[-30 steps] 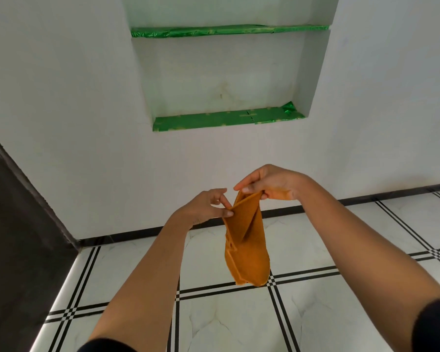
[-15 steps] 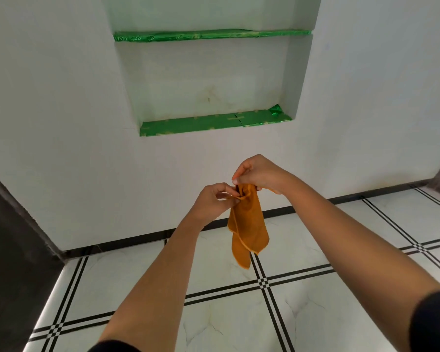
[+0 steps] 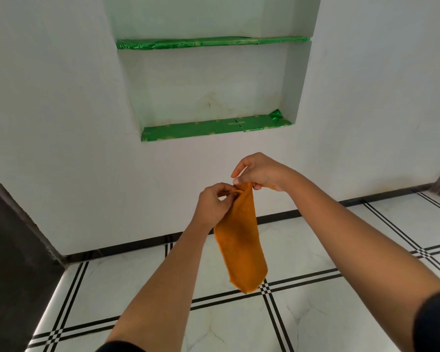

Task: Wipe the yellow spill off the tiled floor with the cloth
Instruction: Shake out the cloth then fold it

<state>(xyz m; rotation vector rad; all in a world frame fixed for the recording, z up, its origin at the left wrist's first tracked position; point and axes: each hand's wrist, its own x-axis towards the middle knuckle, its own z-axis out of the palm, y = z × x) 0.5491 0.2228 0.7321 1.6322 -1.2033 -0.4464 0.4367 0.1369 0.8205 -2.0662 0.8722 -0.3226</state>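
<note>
1. Plain white plastered wall (image 3: 61, 123) straight ahead, lit pretty evenly.
2. Recessed white wall niche (image 3: 208, 80) with two shelves lined in shiny green foil (image 3: 214, 127).
3. Glossy white marble-look floor tiles (image 3: 302, 323) with black double-line borders.
4. Black skirting strip (image 3: 127, 250) along the wall's base.
5. Dark grey panel (image 3: 13, 250) on the left.

Since a moment ago the orange cloth (image 3: 240, 246) has unfolded, hanging longer and flatter below both hands.

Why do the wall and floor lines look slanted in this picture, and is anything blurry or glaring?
Head view: the wide-angle lens splays the wall niche and tiled floor lines outward; light is soft and even, without harsh glare; the cloth and both hands look reasonably sharp.
</note>
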